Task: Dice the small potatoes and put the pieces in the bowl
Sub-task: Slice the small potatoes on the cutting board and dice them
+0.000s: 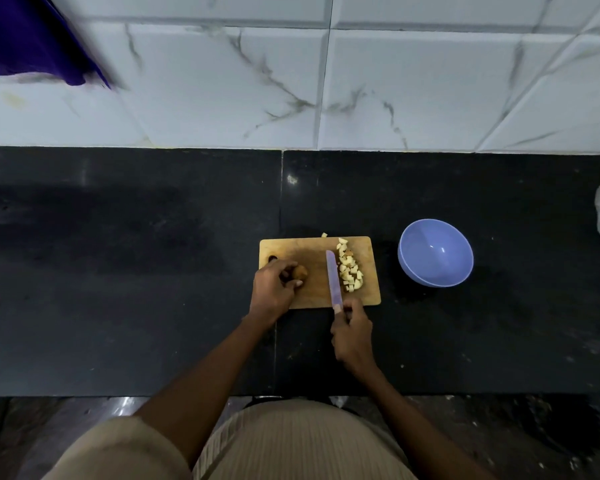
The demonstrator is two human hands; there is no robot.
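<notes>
On the small wooden cutting board point(312, 251), the left hand point(273, 288) curls around a little brown potato point(300, 272). The right hand point(352, 336) grips the purple knife point(334, 279), whose blade points away from the person, beside the pale potato pieces point(350, 270). The round blue plastic bowl point(435, 252) sits right of the board.

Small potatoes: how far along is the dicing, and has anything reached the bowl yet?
Done: a pile of pale diced pieces lies on the wooden cutting board. In hand: the left hand holds a brown whole potato; the right hand grips the purple knife. Left: the blue plastic bowl is empty.
</notes>
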